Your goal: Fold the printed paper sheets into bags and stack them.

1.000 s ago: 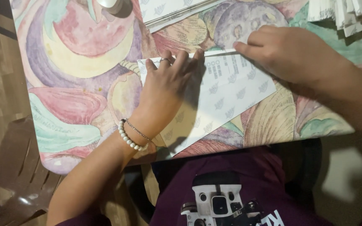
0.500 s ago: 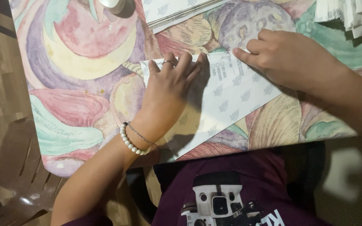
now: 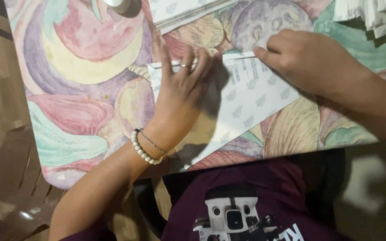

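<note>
Pastel swirl-patterned tablecloth (image 3: 77, 67) underneath: white leaf-printed paper sheet (image 3: 251, 96) lies pinned under both hands. Left hand (image 3: 182, 87) flat, fingers spread; right hand (image 3: 307, 60) curled, pressing the top fold. Open room left of it.

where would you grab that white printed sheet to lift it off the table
Probably by the bare lower right corner of the white sheet, coming from the right. It lies flat on the painted tablecloth; the left hand presses its left part and the right hand pins the folded top edge, so only that corner is free.

Pearl bead bracelet (image 3: 144, 151), finger ring (image 3: 184, 66), seemingly maroon printed shirt (image 3: 246, 196).
</note>
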